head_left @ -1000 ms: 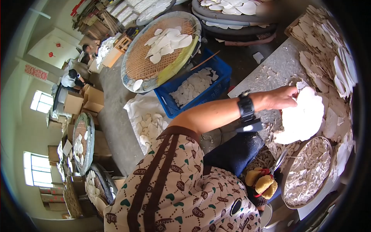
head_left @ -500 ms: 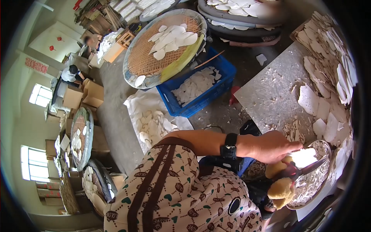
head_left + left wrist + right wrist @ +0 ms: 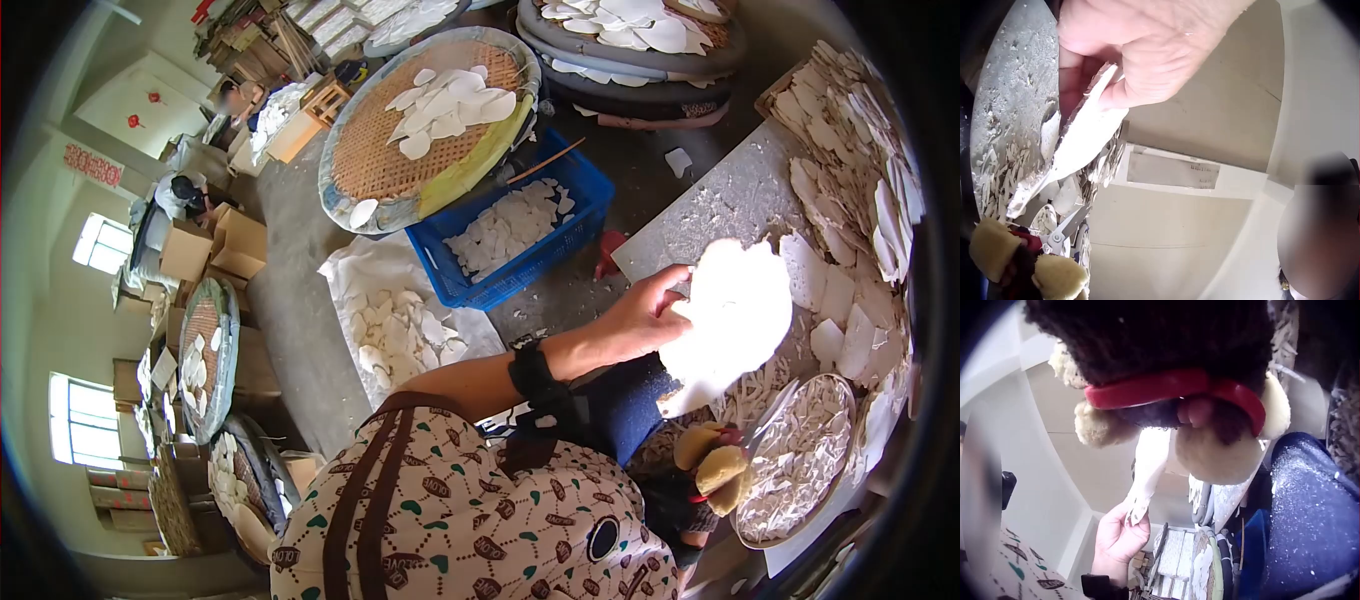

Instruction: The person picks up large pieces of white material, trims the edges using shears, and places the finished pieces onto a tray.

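Observation:
My left hand (image 3: 640, 318) pinches the edge of a large, brightly lit white flat piece (image 3: 728, 320) with an uneven outline. In the left wrist view that piece (image 3: 1088, 137) appears nearly edge-on, hanging below the left hand (image 3: 1141, 50). The right hand (image 3: 715, 470), in a dark glove with yellow padded fingertips, grips red-handled scissors (image 3: 1060, 237). Their blades lie between the held piece and a round tray of white scraps (image 3: 797, 460). From the right wrist view, the red handles (image 3: 1147, 387) loop around the gloved fingers, and the left hand (image 3: 1121, 537) holds the piece's far end.
A grey board (image 3: 725, 200) with crumbs lies beyond the hands, with stacked white pieces (image 3: 850, 140) at its right. A blue crate (image 3: 510, 240), a white sack (image 3: 350, 290) and a round woven tray (image 3: 370, 150) stand left of it. People are in the background.
Half a second ago the left hand was beside the scissors; it has moved up and left with the white piece, which now shows broadly. The scissors and right hand have shifted slightly left.

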